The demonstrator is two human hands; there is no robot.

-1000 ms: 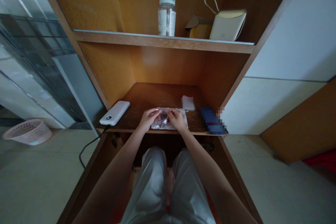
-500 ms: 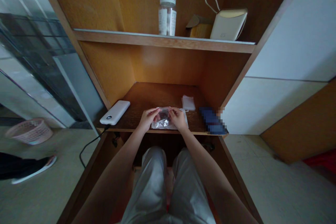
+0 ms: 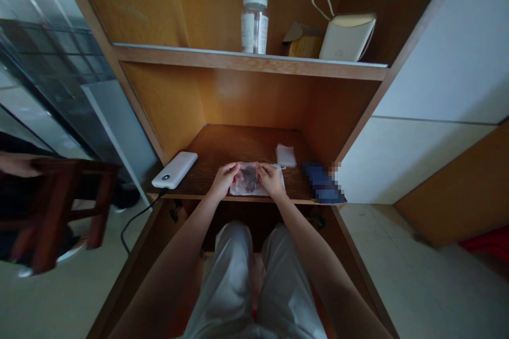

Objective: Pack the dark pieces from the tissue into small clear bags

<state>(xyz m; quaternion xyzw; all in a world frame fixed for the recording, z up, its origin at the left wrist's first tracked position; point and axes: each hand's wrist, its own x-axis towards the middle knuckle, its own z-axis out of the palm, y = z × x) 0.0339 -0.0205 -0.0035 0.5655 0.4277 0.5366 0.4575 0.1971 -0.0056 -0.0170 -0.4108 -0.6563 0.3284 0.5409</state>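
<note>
A clear plastic bag [image 3: 248,174] with something dark showing in or beneath it is stretched between my hands, close to the shelf's front edge. My left hand [image 3: 225,179] pinches its left upper corner. On the other side my right hand [image 3: 269,177] pinches the right upper corner. Under the bag lies a whitish translucent sheet or pouch [image 3: 261,189], partly covered by my right hand. A small stack of clear little bags [image 3: 286,155] rests just behind my right hand.
On the lower shelf [image 3: 238,137], a white power bank [image 3: 175,170] with a black cable lies left; a blurred-out dark blue item [image 3: 323,183] lies right. Above stand a bottle [image 3: 254,24], a small box [image 3: 304,42] and a cream device [image 3: 347,37]. A person carries a wooden stool [image 3: 67,196] at left.
My hands stay nearly in place while the bag between them flattens and tilts slightly. At left a person has come into view with a wooden stool, hiding the pink basket.
</note>
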